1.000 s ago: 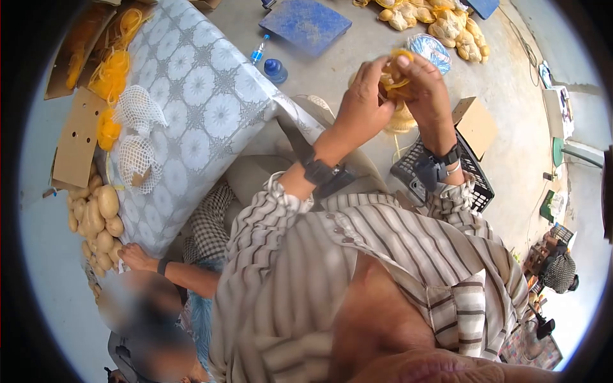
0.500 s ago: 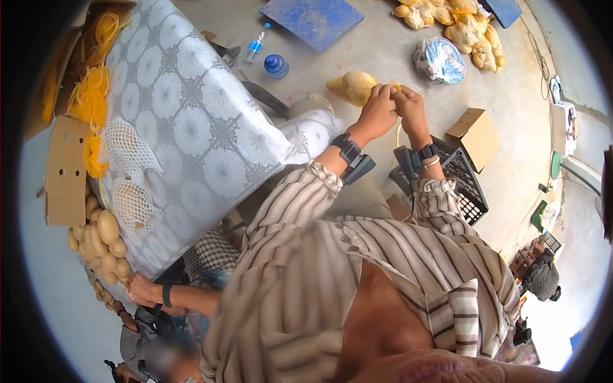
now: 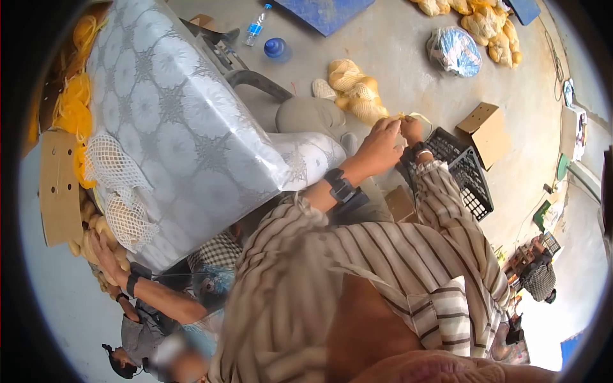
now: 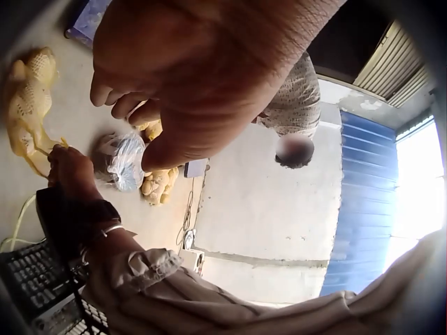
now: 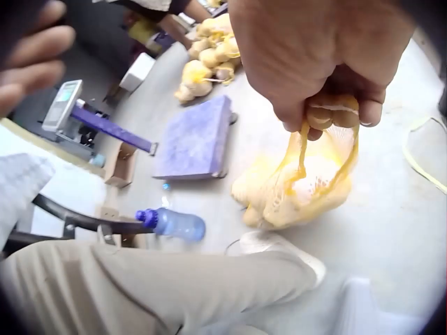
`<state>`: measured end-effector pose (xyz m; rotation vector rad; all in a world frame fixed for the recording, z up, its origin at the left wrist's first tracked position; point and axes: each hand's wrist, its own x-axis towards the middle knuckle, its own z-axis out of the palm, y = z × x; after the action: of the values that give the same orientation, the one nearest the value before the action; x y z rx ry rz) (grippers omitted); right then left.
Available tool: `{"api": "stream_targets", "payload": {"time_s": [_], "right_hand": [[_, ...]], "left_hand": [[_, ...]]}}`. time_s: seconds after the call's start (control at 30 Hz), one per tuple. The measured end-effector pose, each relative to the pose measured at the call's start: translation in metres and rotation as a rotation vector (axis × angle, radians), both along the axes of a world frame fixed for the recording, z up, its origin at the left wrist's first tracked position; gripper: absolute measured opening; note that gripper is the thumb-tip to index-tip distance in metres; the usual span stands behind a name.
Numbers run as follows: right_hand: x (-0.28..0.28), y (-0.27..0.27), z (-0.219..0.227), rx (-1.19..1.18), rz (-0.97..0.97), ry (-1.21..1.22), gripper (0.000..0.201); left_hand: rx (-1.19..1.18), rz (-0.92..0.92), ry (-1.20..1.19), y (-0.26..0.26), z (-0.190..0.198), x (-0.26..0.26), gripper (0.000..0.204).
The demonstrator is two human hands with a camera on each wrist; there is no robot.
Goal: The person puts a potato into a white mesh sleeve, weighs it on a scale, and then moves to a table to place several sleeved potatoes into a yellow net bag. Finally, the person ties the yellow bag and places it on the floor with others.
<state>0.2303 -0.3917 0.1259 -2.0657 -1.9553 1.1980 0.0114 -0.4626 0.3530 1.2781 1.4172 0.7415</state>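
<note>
A yellow net bag of potatoes [image 3: 361, 92] hangs low over the floor, its neck drawn up into strands. My right hand [image 5: 325, 59] grips those yellow strands, with fingers curled around them. In the head view the right hand [image 3: 412, 129] is partly behind my left hand [image 3: 381, 148]. The left wrist view has the left hand [image 4: 199, 84] with loosely bent fingers and nothing between them. Beyond it, the right hand [image 4: 70, 167] holds the bag [image 4: 31, 105]. Only the left fingers [image 5: 38, 59] show at the right wrist view's edge.
A black crate [image 3: 469, 182] and cardboard box [image 3: 483, 134] stand near my right arm. Left is a cloth-covered table [image 3: 185, 115] with white netting [image 3: 118, 163]; another person's hand [image 3: 108, 258] reaches potatoes beside it. Beyond lie a blue platform scale [image 5: 195, 136], bottle [image 5: 178, 225] and filled net bags [image 3: 482, 25].
Both hands have come down from higher up and drawn nearer my body. The left hand has left the yellow strands, while the right keeps hold; the bag now shows further left of the hands.
</note>
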Motion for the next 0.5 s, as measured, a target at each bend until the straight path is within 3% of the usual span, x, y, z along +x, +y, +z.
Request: {"api": "stream_targets", "payload": {"time_s": [0.07,0.1,0.2,0.27,0.3,0.37,0.5], "right_hand": [[0.012,0.003,-0.019,-0.224,-0.195,-0.006,0.027],[0.031,0.000,-0.059,-0.098,-0.117,-0.019,0.026],[0.024,0.022,-0.036,0.019,-0.169,-0.057,0.026],[0.027,0.050,-0.040,0.309,-0.031,-0.214,0.023],[0.031,0.067,-0.053,0.308,-0.042,-0.213,0.023],[0.042,0.095,-0.075,0.177,-0.316,0.056,0.026],[0.031,0.105,-0.048,0.071,-0.354,0.088,0.028]], "left_hand": [[-0.004,-0.007,0.033,-0.001,0.005,-0.003,0.056],[-0.011,-0.017,0.017,-0.003,0.008,-0.005,0.055],[-0.027,-0.059,0.024,-0.008,0.010,-0.005,0.051],[-0.005,-0.064,0.034,-0.012,0.008,-0.005,0.048],[-0.004,-0.075,0.036,-0.012,0.007,-0.005,0.048],[0.000,-0.069,0.032,-0.012,0.006,-0.002,0.047],[-0.004,-0.086,0.030,-0.009,0.012,0.003,0.046]]}}
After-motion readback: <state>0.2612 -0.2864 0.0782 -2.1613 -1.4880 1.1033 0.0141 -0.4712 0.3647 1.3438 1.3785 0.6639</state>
